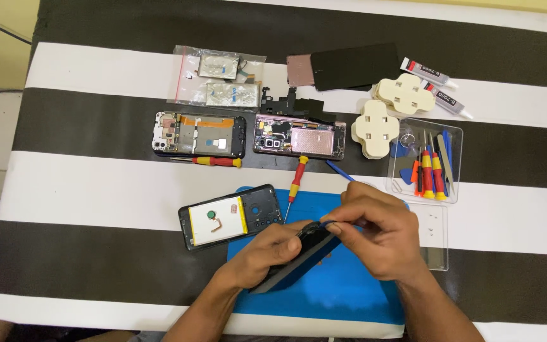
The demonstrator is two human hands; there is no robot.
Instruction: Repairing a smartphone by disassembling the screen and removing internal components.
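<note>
Left hand grips dark phone tilted over blue mat, right hand pinches blue pry tool at its top edge; opened phone back just left, red-yellow screwdriver behind.

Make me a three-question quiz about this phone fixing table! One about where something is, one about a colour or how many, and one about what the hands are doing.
1. Where is the clear tool tray?
A. right of the blue mat
B. at the table's left edge
C. under the hands

2. What colour is the mat under the hands?
A. green
B. blue
C. pink

3. What is the dark phone between the hands like?
A. lying flat alone
B. held tilted by both hands
C. sealed in a bag

Answers:
1 A, the tray sits up right of the mat.
2 B, the mat is bright blue.
3 B, the left hand grips it tilted while the right hand works at its top edge.
</note>
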